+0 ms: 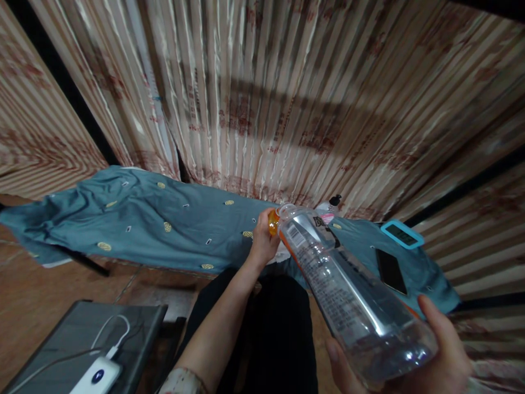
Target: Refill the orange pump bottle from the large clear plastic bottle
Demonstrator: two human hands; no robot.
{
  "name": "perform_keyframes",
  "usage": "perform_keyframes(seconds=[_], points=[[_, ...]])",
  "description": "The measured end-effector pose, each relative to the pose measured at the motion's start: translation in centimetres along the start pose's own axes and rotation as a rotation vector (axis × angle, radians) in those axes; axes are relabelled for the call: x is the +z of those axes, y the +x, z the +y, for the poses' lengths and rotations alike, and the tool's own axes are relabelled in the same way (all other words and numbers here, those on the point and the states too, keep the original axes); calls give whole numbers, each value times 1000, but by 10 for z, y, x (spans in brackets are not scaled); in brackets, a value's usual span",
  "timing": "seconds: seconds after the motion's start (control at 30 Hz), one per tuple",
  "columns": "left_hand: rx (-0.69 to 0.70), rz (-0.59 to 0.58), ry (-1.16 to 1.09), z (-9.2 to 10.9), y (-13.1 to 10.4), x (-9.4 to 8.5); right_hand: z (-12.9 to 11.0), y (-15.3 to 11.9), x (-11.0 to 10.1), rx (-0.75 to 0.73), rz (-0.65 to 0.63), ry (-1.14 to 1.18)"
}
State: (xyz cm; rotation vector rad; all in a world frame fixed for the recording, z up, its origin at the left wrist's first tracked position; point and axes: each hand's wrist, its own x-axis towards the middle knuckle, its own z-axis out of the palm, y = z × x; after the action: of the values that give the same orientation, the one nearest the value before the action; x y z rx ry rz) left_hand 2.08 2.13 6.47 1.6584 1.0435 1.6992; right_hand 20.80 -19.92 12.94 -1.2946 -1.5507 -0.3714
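A large clear plastic bottle (pixel 348 295) with a printed label and orange edging lies tilted across the right side of the view, its neck toward the middle. My right hand (pixel 447 350) is wrapped around its base, thumb on one side and fingers on the other. At the neck end, my left hand (pixel 264 241) is closed on a glossy orange cap (pixel 273 222) right beside the bottle's mouth. I cannot tell whether the cap touches the mouth. The bottle looks see-through and without visible liquid.
A teal patterned cloth (pixel 184 219) covers the narrow table. On it are a pump bottle (pixel 330 207), a blue-framed digital clock (pixel 402 235) and a black phone (pixel 391 271). A white power bank (pixel 97 376) with a cable sits on a grey stool (pixel 74 328). Striped curtain (pixel 246 98) hangs behind.
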Motion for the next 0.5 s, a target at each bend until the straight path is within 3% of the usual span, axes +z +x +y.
perform_keyframes(seconds=[0.4,0.5], points=[[-8,9,-21,-4,2,6,4,2,1,-91,-7,-44],[17,16,-19,-4,2,8,12,-5,-1,-4,40,-71]])
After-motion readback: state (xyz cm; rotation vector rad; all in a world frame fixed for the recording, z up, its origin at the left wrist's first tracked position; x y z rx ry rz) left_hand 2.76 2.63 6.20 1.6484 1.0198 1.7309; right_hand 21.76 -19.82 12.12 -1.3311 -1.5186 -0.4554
